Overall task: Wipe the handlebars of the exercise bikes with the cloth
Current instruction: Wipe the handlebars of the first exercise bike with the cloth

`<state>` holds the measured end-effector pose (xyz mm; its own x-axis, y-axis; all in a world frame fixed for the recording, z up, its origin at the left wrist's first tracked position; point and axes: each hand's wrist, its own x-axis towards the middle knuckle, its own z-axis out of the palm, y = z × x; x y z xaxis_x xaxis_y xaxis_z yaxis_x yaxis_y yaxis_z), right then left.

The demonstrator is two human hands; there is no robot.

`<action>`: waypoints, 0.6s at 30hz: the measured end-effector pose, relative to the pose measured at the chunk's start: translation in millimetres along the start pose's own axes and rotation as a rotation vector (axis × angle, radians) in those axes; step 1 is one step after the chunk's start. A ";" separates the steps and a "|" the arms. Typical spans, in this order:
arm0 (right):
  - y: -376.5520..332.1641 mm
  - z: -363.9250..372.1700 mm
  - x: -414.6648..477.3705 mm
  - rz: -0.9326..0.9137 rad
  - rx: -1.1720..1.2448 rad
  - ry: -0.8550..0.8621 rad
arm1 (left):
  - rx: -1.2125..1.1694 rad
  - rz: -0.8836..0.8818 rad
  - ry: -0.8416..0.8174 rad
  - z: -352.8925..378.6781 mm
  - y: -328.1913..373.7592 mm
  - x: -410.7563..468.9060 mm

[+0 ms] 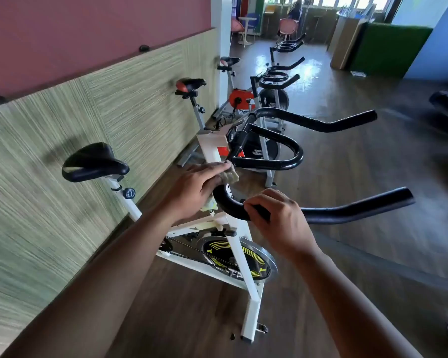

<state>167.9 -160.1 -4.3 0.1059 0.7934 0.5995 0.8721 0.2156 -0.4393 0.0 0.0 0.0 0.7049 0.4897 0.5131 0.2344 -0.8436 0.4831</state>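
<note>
Handlebar (347,211) (black), left hand (192,188) fingers curled over cloth (230,176), right hand (277,223) fingers gripping it.

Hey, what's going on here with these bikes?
A person is wiping the black handlebar of the nearest white bike. The left hand holds a beige cloth wrapped over the bar's left bend, while the right hand grips the same bar near its middle, probably to steady it. No hand is on the next bike's handlebar or on those farther down the row.
</note>
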 end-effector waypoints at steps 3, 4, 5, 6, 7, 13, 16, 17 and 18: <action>-0.6 -1.4 0.8 0.032 -0.010 0.008 | -0.025 -0.057 0.010 -2.4 -1.4 9.3; -2.3 -1.8 1.0 0.047 -0.022 0.002 | -0.011 -0.027 -0.007 -2.5 1.6 10.4; -1.2 -0.9 0.7 0.041 -0.021 0.000 | 0.015 0.021 -0.029 -0.8 1.3 8.5; -1.6 -0.7 0.4 0.034 -0.026 0.001 | 0.054 0.075 -0.057 -0.1 1.0 4.7; -2.0 -0.8 0.3 0.029 -0.022 0.002 | 0.086 0.120 -0.094 -2.3 0.8 2.5; -1.1 -0.8 0.7 0.037 -0.024 -0.006 | 0.163 0.100 -0.184 -21.5 -16.0 25.5; -1.3 -1.0 0.2 0.042 -0.030 -0.006 | 0.151 0.089 -0.191 -19.1 -21.1 29.4; -1.0 -1.1 0.1 0.039 -0.032 -0.002 | 0.135 0.098 -0.188 -17.9 -20.3 27.4; -1.0 -1.1 0.1 0.039 -0.032 0.001 | 0.118 0.111 -0.183 -17.2 -19.3 24.6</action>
<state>167.5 -160.8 -3.0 0.1409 0.8003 0.5827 0.8820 0.1658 -0.4410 1.3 32.1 15.5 0.8377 0.3535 0.4164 0.2176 -0.9152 0.3392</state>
